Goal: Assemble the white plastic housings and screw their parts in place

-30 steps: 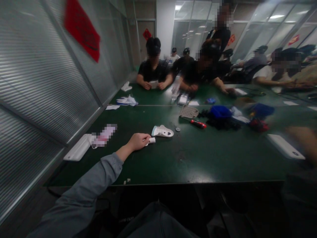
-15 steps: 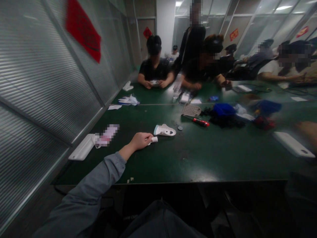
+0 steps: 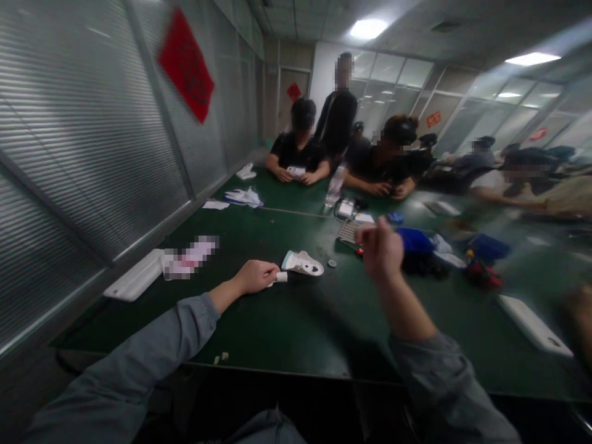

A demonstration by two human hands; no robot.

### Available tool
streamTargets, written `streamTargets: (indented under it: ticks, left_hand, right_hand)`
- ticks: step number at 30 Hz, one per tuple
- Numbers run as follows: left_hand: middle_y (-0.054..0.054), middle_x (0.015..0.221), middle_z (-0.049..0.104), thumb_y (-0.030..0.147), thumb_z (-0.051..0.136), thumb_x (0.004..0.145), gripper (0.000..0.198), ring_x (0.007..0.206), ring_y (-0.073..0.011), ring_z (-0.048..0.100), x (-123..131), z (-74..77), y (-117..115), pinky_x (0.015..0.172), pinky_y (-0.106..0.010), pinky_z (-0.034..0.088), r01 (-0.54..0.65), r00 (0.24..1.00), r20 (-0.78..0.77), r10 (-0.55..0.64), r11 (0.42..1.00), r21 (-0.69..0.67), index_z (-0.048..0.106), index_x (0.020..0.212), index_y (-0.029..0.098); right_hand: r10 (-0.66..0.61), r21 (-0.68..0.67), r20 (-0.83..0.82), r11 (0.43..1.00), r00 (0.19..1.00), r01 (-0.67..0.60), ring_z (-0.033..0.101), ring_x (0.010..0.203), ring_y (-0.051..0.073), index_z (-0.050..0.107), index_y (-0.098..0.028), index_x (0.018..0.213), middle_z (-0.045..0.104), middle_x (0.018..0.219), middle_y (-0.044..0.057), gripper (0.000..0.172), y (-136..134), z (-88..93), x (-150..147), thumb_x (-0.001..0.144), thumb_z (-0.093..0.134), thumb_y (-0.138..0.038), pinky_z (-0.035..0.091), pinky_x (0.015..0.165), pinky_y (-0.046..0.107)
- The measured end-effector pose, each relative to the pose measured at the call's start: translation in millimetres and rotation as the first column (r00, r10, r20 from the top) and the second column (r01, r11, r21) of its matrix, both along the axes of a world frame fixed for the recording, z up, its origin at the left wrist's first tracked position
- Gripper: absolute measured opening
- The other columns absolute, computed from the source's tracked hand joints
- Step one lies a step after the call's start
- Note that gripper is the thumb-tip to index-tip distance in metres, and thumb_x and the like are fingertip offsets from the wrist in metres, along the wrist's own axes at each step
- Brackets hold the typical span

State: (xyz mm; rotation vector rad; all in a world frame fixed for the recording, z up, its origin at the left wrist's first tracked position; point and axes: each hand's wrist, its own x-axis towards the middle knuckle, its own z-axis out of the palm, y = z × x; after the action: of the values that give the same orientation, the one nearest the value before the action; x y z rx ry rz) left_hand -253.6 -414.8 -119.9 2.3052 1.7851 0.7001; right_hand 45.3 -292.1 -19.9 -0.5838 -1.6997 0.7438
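My left hand [image 3: 256,276] rests on the green table, its fingers closed around a small white plastic piece [image 3: 281,277] whose short cylindrical end sticks out to the right. Just beyond it lies a white plastic shell [image 3: 303,263] with a pale blue end and dark holes. A small round grey disc [image 3: 332,263] sits to the shell's right. My right hand [image 3: 382,250] is raised above the table, fingers bent and smeared by motion; whether it holds anything cannot be made out. Behind it, a red screwdriver handle [image 3: 359,251] is mostly covered.
A grey ridged pad [image 3: 348,232] and a blue item [image 3: 416,242] lie beyond my right hand. Long white cases lie at left [image 3: 134,275] and right [image 3: 534,324]. White gloves [image 3: 244,197] and a clear bottle [image 3: 335,187] are farther back. Several people sit across the table.
My right hand has come into view, raised over the table in front of the screwdriver. My left hand keeps its hold on the white piece. The camera view has tilted upward.
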Motion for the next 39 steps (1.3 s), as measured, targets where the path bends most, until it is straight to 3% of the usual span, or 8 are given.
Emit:
streamTargets:
  ticks: [3, 7, 11, 15, 18, 28, 34, 39]
  left_hand:
    - [-0.002, 0.096, 0.076, 0.035, 0.042, 0.098, 0.033, 0.084, -0.0172, 0.070, 0.8, 1.5, -0.4, 0.074, -0.026, 0.048, -0.005, 0.999, 0.038, 0.004, 1.000, 0.020, 0.073, 0.102, 0.025]
    - [-0.004, 0.114, 0.072, 0.039, 0.041, 0.100, 0.035, 0.100, -0.0192, 0.068, 3.9, 6.6, -2.3, 0.085, -0.030, 0.049, 0.004, 0.989, 0.149, -0.014, 0.998, 0.067, 0.067, 0.117, 0.024]
    - [-0.006, 0.115, 0.069, 0.044, 0.043, 0.100, 0.037, 0.101, -0.0194, 0.067, 10.7, 9.1, -3.9, 0.087, -0.031, 0.050, 0.023, 0.982, 0.186, -0.045, 0.992, 0.121, 0.061, 0.127, 0.025]
    - [-0.006, 0.112, 0.068, 0.043, 0.046, 0.100, 0.036, 0.101, -0.0196, 0.066, 28.6, 7.2, -2.8, 0.089, -0.032, 0.050, 0.056, 0.981, 0.169, -0.091, 0.978, 0.200, 0.060, 0.127, 0.024]
    - [-0.006, 0.114, 0.068, 0.040, 0.049, 0.099, 0.033, 0.106, -0.0208, 0.065, 49.1, 6.8, -0.1, 0.095, -0.034, 0.049, 0.096, 0.975, 0.171, -0.143, 0.962, 0.256, 0.059, 0.126, 0.024]
    - [-0.013, 0.145, 0.051, 0.030, 0.058, 0.092, 0.062, 0.135, -0.0299, 0.047, 72.4, 0.6, 11.8, 0.110, -0.050, 0.040, 0.034, 0.996, 0.067, -0.055, 0.956, 0.291, 0.035, 0.149, 0.023]
    - [-0.008, 0.112, 0.070, 0.027, 0.057, 0.092, 0.024, 0.120, -0.0276, 0.057, 55.3, 6.2, 10.4, 0.103, -0.048, 0.042, 0.172, 0.985, -0.063, -0.163, 0.963, 0.207, 0.067, 0.113, 0.023]
    - [-0.009, 0.105, 0.069, 0.037, 0.061, 0.090, 0.020, 0.117, -0.0289, 0.057, 49.2, 15.6, 4.2, 0.102, -0.049, 0.041, 0.197, 0.979, -0.098, -0.181, 0.962, 0.187, 0.071, 0.100, 0.023]
  right_hand:
    - [-0.084, 0.074, 0.148, 0.995, 0.985, 0.073, 0.049, 0.060, 0.014, 0.049, -0.020, 0.058, 0.050, 0.061, -0.001, 0.043, 1.7, -46.2, -13.7, 0.095, 0.052, -0.041, 0.044, 0.061, 0.029]
    - [-0.059, 0.149, 0.391, 0.989, 0.918, 0.000, 0.051, 0.067, 0.017, 0.046, -0.023, 0.062, 0.053, 0.069, 0.002, 0.032, -1.2, -89.3, -23.2, 0.089, 0.058, -0.036, 0.044, 0.065, 0.031]
    - [0.030, 0.160, 0.458, 0.980, 0.888, -0.115, 0.060, 0.089, 0.023, 0.064, -0.023, 0.096, 0.064, 0.096, 0.008, 0.013, -13.8, -84.0, -26.2, 0.092, 0.057, -0.033, 0.050, 0.082, 0.039]
    - [0.138, 0.194, 0.555, 0.938, 0.820, -0.289, 0.059, 0.108, 0.027, 0.058, -0.025, 0.127, 0.062, 0.118, 0.011, 0.042, -29.0, -76.3, -30.5, 0.087, 0.067, -0.035, 0.049, 0.093, 0.042]
    - [0.168, 0.223, 0.570, 0.910, 0.804, -0.348, 0.060, 0.107, 0.027, 0.056, -0.025, 0.128, 0.064, 0.116, 0.011, 0.043, -31.3, -83.8, -32.5, 0.087, 0.066, -0.031, 0.049, 0.092, 0.042]
    - [0.037, 0.164, 0.331, 0.982, 0.943, -0.096, 0.059, 0.098, 0.024, 0.054, -0.023, 0.098, 0.060, 0.104, 0.008, 0.025, -15.5, -90.0, -24.8, 0.077, 0.067, -0.025, 0.050, 0.086, 0.037]
    - [-0.085, 0.148, 0.318, 0.988, 0.944, 0.039, 0.056, 0.110, 0.026, 0.046, -0.023, 0.087, 0.057, 0.119, 0.012, 0.023, -8.7, -93.8, -21.1, 0.074, 0.066, -0.025, 0.047, 0.092, 0.040]
    - [-0.121, 0.034, 0.413, 0.993, 0.903, 0.117, 0.058, 0.078, 0.019, 0.051, -0.023, 0.094, 0.062, 0.091, 0.003, 0.020, -6.6, -97.5, -17.3, 0.079, 0.062, -0.029, 0.045, 0.071, 0.030]
